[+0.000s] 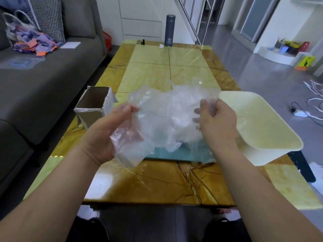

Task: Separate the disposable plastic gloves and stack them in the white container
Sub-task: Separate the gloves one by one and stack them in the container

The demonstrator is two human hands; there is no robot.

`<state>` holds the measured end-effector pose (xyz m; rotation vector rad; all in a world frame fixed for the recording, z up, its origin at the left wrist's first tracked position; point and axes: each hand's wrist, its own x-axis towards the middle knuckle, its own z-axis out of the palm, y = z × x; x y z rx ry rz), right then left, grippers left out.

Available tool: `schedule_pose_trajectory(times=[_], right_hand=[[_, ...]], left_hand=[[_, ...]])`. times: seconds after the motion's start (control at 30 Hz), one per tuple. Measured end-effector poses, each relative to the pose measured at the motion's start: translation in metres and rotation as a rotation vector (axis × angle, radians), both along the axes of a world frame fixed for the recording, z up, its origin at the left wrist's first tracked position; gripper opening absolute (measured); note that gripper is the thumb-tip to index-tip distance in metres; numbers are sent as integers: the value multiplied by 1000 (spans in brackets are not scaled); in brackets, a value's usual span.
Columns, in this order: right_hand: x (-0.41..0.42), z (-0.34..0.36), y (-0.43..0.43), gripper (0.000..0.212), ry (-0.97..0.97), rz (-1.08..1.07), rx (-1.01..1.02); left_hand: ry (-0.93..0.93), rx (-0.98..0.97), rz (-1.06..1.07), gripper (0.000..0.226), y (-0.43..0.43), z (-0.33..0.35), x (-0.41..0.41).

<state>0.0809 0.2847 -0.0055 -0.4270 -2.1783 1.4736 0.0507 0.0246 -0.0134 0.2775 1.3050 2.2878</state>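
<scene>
Centre frame, the clump of plastic gloves (167,116) is held above the worktop (157,180). Left hand (106,130) pinches its left edge, right hand (216,119) curls round the right side. Best bet: peel one thin layer slowly, keeping the rest bunched. The white container (272,137) sits at right, apparently holding nothing yet; a cardboard box (92,105) stands left.

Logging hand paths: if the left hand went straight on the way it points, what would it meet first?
The bunched plastic gloves the left hand pinches; beyond them, probably the right hand.
</scene>
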Motion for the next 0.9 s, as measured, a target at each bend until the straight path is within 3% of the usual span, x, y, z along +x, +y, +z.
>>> schedule_pose_trajectory(times=[0.1, 0.17, 0.3, 0.37, 0.43, 0.53, 0.63, 0.73, 0.83, 0.9], right_hand=[[-1, -1, -11, 30, -74, 133, -271], [0, -6, -19, 40, -129, 242, -396], [-7, -16, -20, 36, -197, 327, -584], [-8, -15, -17, 20, -214, 329, -693], [-7, -13, -16, 18, -231, 351, -734], [-5, -7, -13, 46, -279, 416, -869], [-1, -2, -8, 81, -343, 609, -868], [1, -9, -7, 64, -289, 656, -692], [-1, -17, -8, 31, -251, 512, -616], [-2, -19, -5, 24, -259, 412, -549]], left_hand=[[10, 90, -139, 59, 7, -7, 2], [43, -5, -92, 43, 20, -7, 3], [-61, -167, 157, 28, 42, -5, 4], [-78, -193, 241, 13, 46, -5, 3], [-8, -298, 282, 5, 48, -6, 3], [91, -391, 272, 6, 48, -9, 3], [106, -403, 282, 5, 49, -10, 4], [113, -419, 298, 7, 54, -12, 7], [147, -505, 214, 11, 52, -15, 6], [171, -640, 72, 10, 40, -17, 1]])
